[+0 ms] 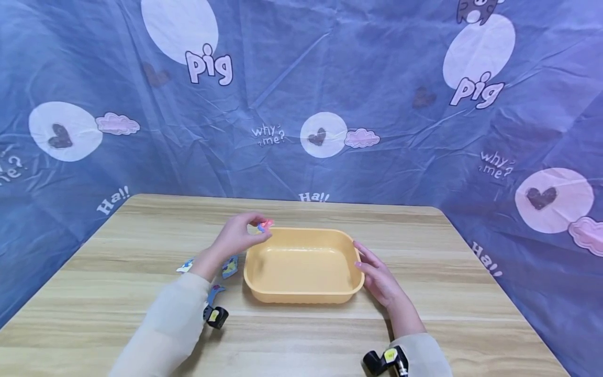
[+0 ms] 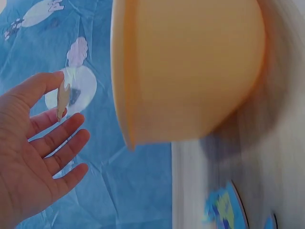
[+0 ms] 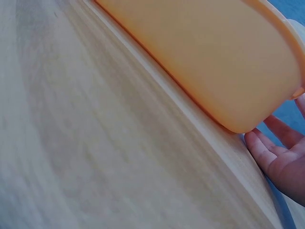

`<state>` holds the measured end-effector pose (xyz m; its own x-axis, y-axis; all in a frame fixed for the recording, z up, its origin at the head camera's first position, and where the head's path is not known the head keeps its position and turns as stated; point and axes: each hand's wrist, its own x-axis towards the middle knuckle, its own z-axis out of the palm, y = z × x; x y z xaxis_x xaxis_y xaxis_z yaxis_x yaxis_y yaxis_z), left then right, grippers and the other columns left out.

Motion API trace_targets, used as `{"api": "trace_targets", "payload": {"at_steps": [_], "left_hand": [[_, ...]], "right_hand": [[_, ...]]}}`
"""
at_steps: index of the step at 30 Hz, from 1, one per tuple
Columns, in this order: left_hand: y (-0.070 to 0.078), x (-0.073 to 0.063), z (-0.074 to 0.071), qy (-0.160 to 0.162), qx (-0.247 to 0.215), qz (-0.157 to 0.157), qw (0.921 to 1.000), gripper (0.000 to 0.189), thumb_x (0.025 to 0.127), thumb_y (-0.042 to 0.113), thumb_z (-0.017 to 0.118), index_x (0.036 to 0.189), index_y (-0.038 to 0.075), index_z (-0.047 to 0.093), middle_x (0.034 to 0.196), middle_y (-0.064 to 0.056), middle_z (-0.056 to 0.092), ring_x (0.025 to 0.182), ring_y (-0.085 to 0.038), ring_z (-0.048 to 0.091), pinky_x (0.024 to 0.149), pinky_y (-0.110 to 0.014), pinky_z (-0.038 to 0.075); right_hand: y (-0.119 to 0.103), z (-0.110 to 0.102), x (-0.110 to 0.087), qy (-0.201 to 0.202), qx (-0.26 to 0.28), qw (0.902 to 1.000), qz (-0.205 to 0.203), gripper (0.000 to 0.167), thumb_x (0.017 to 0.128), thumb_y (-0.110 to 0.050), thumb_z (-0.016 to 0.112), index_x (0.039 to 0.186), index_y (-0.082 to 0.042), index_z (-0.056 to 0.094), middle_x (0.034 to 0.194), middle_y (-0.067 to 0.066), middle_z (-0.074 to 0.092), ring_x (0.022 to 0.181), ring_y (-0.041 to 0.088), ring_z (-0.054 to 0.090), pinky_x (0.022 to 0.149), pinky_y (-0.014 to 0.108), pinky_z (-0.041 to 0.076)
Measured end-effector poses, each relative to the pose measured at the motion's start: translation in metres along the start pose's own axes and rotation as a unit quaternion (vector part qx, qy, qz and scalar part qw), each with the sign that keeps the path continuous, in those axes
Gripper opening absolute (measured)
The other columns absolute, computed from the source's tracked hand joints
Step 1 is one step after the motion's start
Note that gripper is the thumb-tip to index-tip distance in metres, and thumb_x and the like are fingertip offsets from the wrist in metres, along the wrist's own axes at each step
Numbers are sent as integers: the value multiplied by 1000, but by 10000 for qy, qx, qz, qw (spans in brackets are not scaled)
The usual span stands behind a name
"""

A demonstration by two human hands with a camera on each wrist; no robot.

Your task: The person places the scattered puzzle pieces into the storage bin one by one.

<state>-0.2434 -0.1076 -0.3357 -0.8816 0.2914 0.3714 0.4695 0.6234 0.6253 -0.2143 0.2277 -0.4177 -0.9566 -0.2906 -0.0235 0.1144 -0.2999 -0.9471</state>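
Against right hand (image 1: 380, 280): tray (image 1: 303, 294), long axis left-right.

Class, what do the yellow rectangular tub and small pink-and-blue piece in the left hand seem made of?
Yellow rectangular tub: probably moulded plastic, slightly glossy, given its highlights and rounded corners. Small pink-and-blue piece: perhaps wood or card, given its tan side; finish unclear.

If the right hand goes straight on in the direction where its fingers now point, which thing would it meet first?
Most likely the yellow tray, at its right end. The right hand has its fingertips at that rim, so hardly any gap seems left, though exact contact is hard to judge.
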Motion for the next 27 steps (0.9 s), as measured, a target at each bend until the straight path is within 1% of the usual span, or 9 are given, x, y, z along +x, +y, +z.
{"api": "trace_targets", "payload": {"at_steps": [3, 6, 11, 14, 21, 27], "left_hand": [[6, 6, 6, -31, 22, 197, 9998, 32, 71, 26, 68, 95, 6, 62, 91, -4, 61, 87, -21, 53, 77, -37, 42], [13, 11, 13, -117, -48, 288, 9995, 31, 71, 25, 68, 95, 6, 62, 91, -3, 61, 87, -20, 53, 77, -35, 42], [23, 19, 25, -299, -272, 305, 9987, 31, 71, 24, 69, 96, 6, 62, 89, -1, 60, 85, -18, 53, 76, -35, 43], [27, 25, 34, -405, -439, 310, 9977, 31, 71, 23, 70, 96, 6, 62, 86, 0, 60, 83, -17, 53, 76, -35, 44], [36, 35, 51, -623, -543, 410, 9957, 28, 70, 20, 70, 93, 6, 62, 83, 2, 60, 80, -15, 54, 74, -30, 44], [42, 41, 59, -723, -572, 554, 9942, 26, 70, 19, 70, 92, 7, 63, 81, 3, 60, 78, -13, 55, 72, -27, 44]], "right_hand": [[0, 0, 1, -16, 15, 10000, 2, 60, 85, -2, 47, 137, -7, 18, 138, 18, 15, 121, 31, 25, 91, 35, 34], [1, 0, 2, -32, 37, 10000, -2, 60, 85, -2, 47, 137, -7, 18, 137, 18, 17, 121, 32, 25, 90, 36, 34], [1, -1, 2, -34, 43, 10000, -12, 60, 84, -2, 47, 137, -7, 18, 137, 19, 17, 121, 31, 26, 90, 36, 34], [0, -1, 2, -36, 29, 10000, -21, 60, 84, -2, 47, 137, -7, 18, 137, 19, 16, 121, 31, 25, 91, 36, 33], [0, -1, 3, -43, 13, 10000, -37, 60, 84, -2, 48, 136, -6, 19, 136, 20, 16, 115, 23, 37, 90, 34, 35], [0, 0, 2, 47, 51, 10000, -41, 59, 84, 0, 47, 136, -6, 20, 136, 19, 16, 112, 20, 40, 89, 33, 36]]}}
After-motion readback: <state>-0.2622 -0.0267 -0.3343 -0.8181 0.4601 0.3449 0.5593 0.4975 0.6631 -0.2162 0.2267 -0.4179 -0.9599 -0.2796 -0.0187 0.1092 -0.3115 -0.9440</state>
